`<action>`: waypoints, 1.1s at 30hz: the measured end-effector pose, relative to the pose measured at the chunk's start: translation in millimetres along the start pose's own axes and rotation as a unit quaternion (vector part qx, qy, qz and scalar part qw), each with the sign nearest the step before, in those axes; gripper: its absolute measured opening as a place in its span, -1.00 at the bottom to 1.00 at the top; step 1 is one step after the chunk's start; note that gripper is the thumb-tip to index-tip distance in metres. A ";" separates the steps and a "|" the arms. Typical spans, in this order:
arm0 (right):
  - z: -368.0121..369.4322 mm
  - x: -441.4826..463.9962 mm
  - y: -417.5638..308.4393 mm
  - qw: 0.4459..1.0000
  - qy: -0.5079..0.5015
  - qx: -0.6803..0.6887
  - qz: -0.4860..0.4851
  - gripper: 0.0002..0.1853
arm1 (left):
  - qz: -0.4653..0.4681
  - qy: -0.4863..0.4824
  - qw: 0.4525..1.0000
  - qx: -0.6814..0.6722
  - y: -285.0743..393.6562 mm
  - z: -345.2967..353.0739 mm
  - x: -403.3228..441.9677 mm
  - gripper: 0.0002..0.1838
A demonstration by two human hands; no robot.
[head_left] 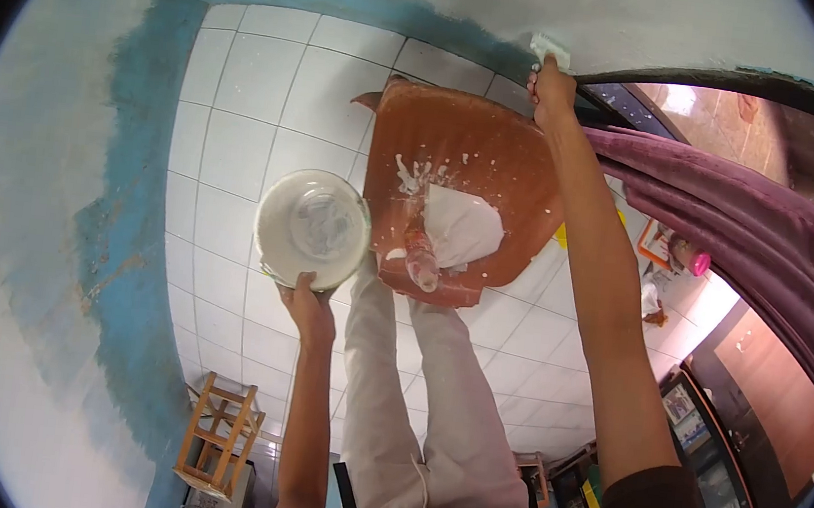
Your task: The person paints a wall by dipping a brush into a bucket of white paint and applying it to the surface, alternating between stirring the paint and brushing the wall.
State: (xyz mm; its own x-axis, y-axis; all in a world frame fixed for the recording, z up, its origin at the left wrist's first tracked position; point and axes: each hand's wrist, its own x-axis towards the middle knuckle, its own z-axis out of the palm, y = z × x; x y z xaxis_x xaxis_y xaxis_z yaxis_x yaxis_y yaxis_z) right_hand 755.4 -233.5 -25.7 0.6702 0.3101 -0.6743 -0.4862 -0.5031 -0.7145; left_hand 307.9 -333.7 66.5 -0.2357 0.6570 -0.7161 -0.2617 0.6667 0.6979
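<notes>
My left hand [308,309] grips the near rim of a round white bucket [273,225], whose inside bottom shows whitish residue. Up at the wall, my right hand [551,91] is closed on a small pale scraper-like tool [551,49], pressed near the edge between the wall and the dark frame. Between my arms lies a brown-orange board [516,156] with white splatters. On it are a white cloth-like piece [462,225] and a clear bottle-like object [419,255] with reddish marks.
The wall [49,167] is part white, part blue. A purple curtain [720,198] hangs at the right beside an opening. A wooden stool [217,437] stands lower left, a glass-fronted cabinet [716,475] lower right. White floor tiles [244,153] lie below.
</notes>
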 end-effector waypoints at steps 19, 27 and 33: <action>22.4 38.6 74.6 0.984 0.012 -0.147 -0.103 -0.35 | -0.038 0.018 0.999 -0.011 -20.2 17.7 3.9 -0.23; 10.1 13.4 -1.3 0.993 -0.088 0.076 -0.005 -0.46 | -0.056 -0.003 0.998 -0.006 -21.7 19.6 -5.3 -0.24; 23.5 -67.9 -0.3 0.960 0.030 0.049 -0.275 -0.35 | -0.048 0.015 0.999 -0.012 -10.3 21.8 -1.7 -0.26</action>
State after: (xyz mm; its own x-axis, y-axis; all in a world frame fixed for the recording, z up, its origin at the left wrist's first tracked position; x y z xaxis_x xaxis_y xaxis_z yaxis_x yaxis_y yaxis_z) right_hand 696.8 -235.5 15.9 0.8706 0.4577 -0.1807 -0.0984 -0.1980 -0.9753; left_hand 331.4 -334.0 60.8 -0.2369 0.5785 -0.7805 -0.3075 0.7174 0.6251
